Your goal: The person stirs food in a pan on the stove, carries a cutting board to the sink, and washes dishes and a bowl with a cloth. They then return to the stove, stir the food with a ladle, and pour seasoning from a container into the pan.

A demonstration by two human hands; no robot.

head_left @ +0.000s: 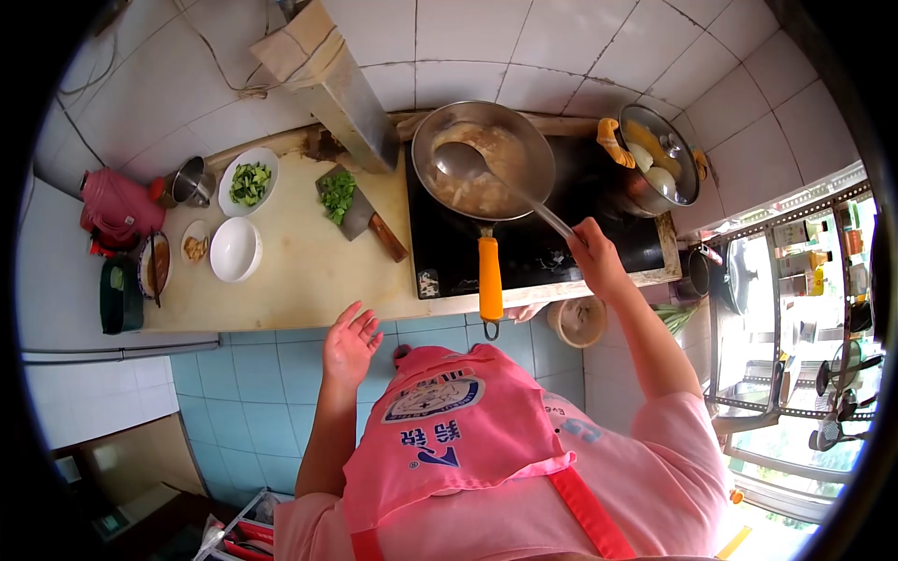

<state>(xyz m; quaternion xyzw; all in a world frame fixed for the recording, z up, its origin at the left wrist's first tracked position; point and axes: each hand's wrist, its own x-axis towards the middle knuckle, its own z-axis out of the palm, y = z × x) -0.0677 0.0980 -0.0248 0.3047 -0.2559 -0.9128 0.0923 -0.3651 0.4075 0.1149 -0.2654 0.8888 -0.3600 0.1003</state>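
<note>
My right hand (595, 252) is closed round the handle of a metal ladle (460, 161), whose bowl rests in the brownish, steaming food inside a wok (550, 154). The wok sits on the black cooktop (440, 252), its orange handle (490, 276) pointing toward me. Nothing is in my left hand (352, 344), held palm up with fingers apart by the counter's front edge. On the counter, a cleaver (359, 221) carries chopped greens (337, 195) on its blade.
A lidded pot (655, 164) stands at the cooktop's right. Further left are a plate of chopped greens (250, 184), a white bowl (236, 250), a small dish (195, 242), a metal cup (193, 181) and a pink container (122, 208). A metal partition (351, 112) rises behind the cleaver.
</note>
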